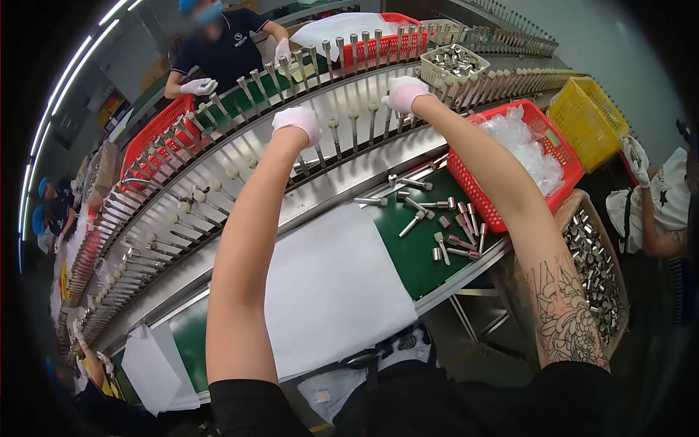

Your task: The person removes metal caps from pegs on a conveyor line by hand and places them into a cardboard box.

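Both of my hands wear white gloves and reach to the near row of upright metal pegs (354, 130) on the curved steel conveyor. My left hand (298, 124) is closed at the top of one peg, its back toward me; its fingertips are hidden. Farther right, my right hand (405, 94) is curled at another peg's top, and whatever it grips is out of sight behind the glove. Several pegs between the hands carry pale rounded tips. Below them, loose silver metal tubes and pegs (413, 222) lie on the green bench top (408, 255).
A red basket (575, 171) of clear plastic bags stands beside my right forearm, a yellow crate (588, 120) behind it. White paper (335, 284) covers the bench. A box of metal caps (593, 269) sits low right. A gloved co-worker (226, 51) stands across the conveyor.
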Demonstrator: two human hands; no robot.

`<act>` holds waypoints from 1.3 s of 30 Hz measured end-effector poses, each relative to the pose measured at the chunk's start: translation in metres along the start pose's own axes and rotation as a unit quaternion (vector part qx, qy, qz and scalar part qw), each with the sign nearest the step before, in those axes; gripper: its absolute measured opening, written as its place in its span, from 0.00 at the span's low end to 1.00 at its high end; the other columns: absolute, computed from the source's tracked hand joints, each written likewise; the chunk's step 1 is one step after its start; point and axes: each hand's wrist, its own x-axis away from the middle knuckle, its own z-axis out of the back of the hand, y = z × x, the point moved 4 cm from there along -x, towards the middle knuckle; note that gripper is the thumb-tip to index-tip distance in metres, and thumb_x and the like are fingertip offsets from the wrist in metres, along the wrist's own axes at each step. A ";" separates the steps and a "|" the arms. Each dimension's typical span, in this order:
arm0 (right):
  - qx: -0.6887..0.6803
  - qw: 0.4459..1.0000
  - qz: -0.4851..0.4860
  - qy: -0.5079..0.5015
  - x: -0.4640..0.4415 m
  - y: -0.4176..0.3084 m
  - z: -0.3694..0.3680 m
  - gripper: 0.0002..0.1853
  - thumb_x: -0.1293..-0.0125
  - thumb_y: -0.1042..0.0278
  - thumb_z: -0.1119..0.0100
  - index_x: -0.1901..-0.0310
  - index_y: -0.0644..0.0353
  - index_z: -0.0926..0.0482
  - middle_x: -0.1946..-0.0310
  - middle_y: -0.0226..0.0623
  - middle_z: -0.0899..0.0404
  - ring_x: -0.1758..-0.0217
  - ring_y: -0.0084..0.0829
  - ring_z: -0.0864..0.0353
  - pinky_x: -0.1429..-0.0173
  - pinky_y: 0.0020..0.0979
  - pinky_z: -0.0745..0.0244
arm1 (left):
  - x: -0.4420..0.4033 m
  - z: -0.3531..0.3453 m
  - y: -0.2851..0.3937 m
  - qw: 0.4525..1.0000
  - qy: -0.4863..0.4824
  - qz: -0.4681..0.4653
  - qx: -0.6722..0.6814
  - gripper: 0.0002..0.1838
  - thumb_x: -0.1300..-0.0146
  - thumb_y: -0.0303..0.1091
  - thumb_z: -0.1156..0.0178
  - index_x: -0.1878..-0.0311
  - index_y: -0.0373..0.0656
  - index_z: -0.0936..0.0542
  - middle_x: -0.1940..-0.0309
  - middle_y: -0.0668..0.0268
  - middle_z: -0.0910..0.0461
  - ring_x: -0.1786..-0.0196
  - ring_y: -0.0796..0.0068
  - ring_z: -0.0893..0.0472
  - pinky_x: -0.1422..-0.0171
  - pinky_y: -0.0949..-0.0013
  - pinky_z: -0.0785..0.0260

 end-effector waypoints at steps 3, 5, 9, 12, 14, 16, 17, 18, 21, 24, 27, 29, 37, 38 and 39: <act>-0.023 0.997 0.054 0.058 -0.013 0.040 0.018 0.21 0.30 0.52 0.45 0.50 0.59 0.13 0.54 0.53 0.12 0.48 0.51 0.12 0.40 0.48 0.19 | -0.016 0.017 0.002 0.998 0.006 -0.066 -0.010 0.21 0.32 0.47 0.43 0.44 0.46 0.13 0.44 0.54 0.12 0.41 0.52 0.14 0.37 0.54 0.21; 0.024 0.996 0.071 0.055 0.000 0.057 0.059 0.20 0.28 0.52 0.46 0.50 0.60 0.13 0.52 0.51 0.11 0.44 0.44 0.11 0.36 0.48 0.19 | -0.033 0.017 0.016 0.996 -0.042 -0.074 0.001 0.22 0.32 0.49 0.39 0.43 0.46 0.12 0.41 0.55 0.13 0.39 0.58 0.14 0.37 0.57 0.20; -0.005 0.999 0.036 -0.016 -0.011 0.076 0.033 0.33 0.28 0.37 0.40 0.53 0.69 0.15 0.64 0.50 0.13 0.63 0.46 0.10 0.57 0.44 0.14 | -0.054 0.015 0.047 0.997 0.002 -0.064 -0.039 0.20 0.32 0.44 0.40 0.44 0.44 0.11 0.42 0.56 0.12 0.40 0.57 0.13 0.38 0.56 0.20; -0.074 0.993 -0.018 -0.095 -0.022 0.072 0.015 0.32 0.28 0.41 0.39 0.52 0.73 0.16 0.62 0.50 0.13 0.63 0.44 0.09 0.65 0.44 0.13 | -0.060 0.016 0.065 0.996 0.020 -0.069 -0.058 0.25 0.30 0.56 0.39 0.43 0.46 0.12 0.43 0.55 0.13 0.40 0.53 0.14 0.36 0.54 0.21; -0.061 0.992 -0.049 -0.104 -0.053 0.084 0.002 0.26 0.30 0.49 0.42 0.58 0.71 0.13 0.62 0.52 0.11 0.62 0.45 0.10 0.55 0.45 0.16 | -0.076 0.019 0.072 0.998 0.023 -0.054 -0.006 0.26 0.30 0.57 0.39 0.43 0.46 0.12 0.41 0.55 0.13 0.39 0.54 0.14 0.35 0.55 0.21; -0.062 0.992 -0.070 -0.090 -0.079 0.102 -0.018 0.20 0.33 0.60 0.45 0.56 0.71 0.12 0.61 0.51 0.11 0.63 0.45 0.10 0.57 0.44 0.17 | -0.086 0.019 0.080 0.999 0.017 -0.048 0.008 0.25 0.29 0.57 0.40 0.43 0.47 0.12 0.40 0.55 0.14 0.38 0.54 0.15 0.34 0.55 0.22; -0.019 0.996 -0.061 -0.069 -0.092 0.112 -0.029 0.21 0.34 0.60 0.44 0.52 0.69 0.12 0.56 0.51 0.10 0.58 0.46 0.09 0.53 0.44 0.16 | -0.087 0.019 0.085 0.998 0.017 -0.064 0.007 0.25 0.29 0.57 0.41 0.43 0.48 0.12 0.40 0.55 0.14 0.37 0.54 0.15 0.34 0.55 0.22; 0.027 0.996 -0.055 -0.062 -0.086 0.114 -0.024 0.21 0.34 0.60 0.43 0.49 0.67 0.13 0.51 0.52 0.11 0.51 0.48 0.09 0.47 0.44 0.15 | -0.084 0.022 0.088 0.997 0.018 -0.080 0.009 0.25 0.29 0.57 0.41 0.43 0.48 0.12 0.40 0.56 0.14 0.37 0.54 0.15 0.34 0.55 0.22; -0.119 0.993 0.006 0.006 -0.064 0.144 0.003 0.26 0.32 0.52 0.41 0.43 0.66 0.16 0.55 0.46 0.10 0.58 0.40 0.09 0.56 0.40 0.14 | -0.056 0.081 0.088 0.966 0.038 -0.234 0.100 0.27 0.28 0.57 0.42 0.41 0.46 0.13 0.40 0.51 0.15 0.38 0.50 0.16 0.30 0.52 0.25; -0.387 0.919 0.004 0.070 0.055 0.102 0.120 0.24 0.27 0.46 0.39 0.49 0.63 0.17 0.63 0.37 0.13 0.73 0.22 0.16 0.75 0.27 0.24 | 0.014 0.169 0.053 0.928 0.229 -0.246 0.161 0.26 0.24 0.55 0.43 0.43 0.40 0.15 0.54 0.51 0.11 0.54 0.55 0.12 0.43 0.57 0.22; -0.610 0.778 0.049 0.141 0.140 0.052 0.118 0.22 0.21 0.45 0.43 0.53 0.60 0.18 0.70 0.32 0.17 0.74 0.17 0.19 0.77 0.21 0.33 | 0.096 0.157 0.036 0.805 0.245 -0.197 0.503 0.20 0.19 0.49 0.46 0.52 0.40 0.18 0.76 0.71 0.25 0.75 0.83 0.25 0.71 0.74 0.33; -0.735 0.663 0.060 0.126 0.200 -0.008 0.068 0.21 0.20 0.45 0.45 0.54 0.59 0.19 0.74 0.28 0.21 0.76 0.16 0.21 0.77 0.20 0.35 | 0.153 0.094 0.048 0.674 0.191 -0.094 0.707 0.18 0.17 0.49 0.48 0.51 0.43 0.20 0.77 0.76 0.30 0.77 0.88 0.31 0.79 0.80 0.44; -0.916 0.385 -0.113 0.024 0.324 -0.196 -0.084 0.21 0.17 0.48 0.50 0.47 0.61 0.20 0.59 0.33 0.17 0.58 0.25 0.16 0.51 0.28 0.19 | 0.287 -0.126 0.104 0.061 0.298 0.142 0.942 0.21 0.16 0.49 0.54 0.36 0.43 0.24 0.53 0.65 0.19 0.46 0.75 0.20 0.43 0.67 0.22; -0.948 0.299 -0.113 -0.001 0.330 -0.209 -0.084 0.22 0.17 0.48 0.51 0.45 0.61 0.20 0.56 0.34 0.16 0.53 0.27 0.15 0.44 0.31 0.18 | 0.297 -0.128 0.100 0.061 0.305 0.147 0.939 0.21 0.16 0.49 0.54 0.36 0.43 0.24 0.53 0.65 0.19 0.46 0.75 0.20 0.43 0.67 0.22; -0.955 0.272 -0.114 -0.015 0.336 -0.217 -0.082 0.24 0.16 0.48 0.54 0.40 0.62 0.22 0.48 0.38 0.16 0.44 0.31 0.17 0.33 0.37 0.22 | 0.307 -0.122 0.094 0.045 0.319 0.152 0.934 0.23 0.16 0.49 0.57 0.34 0.43 0.25 0.49 0.63 0.19 0.41 0.71 0.21 0.35 0.62 0.26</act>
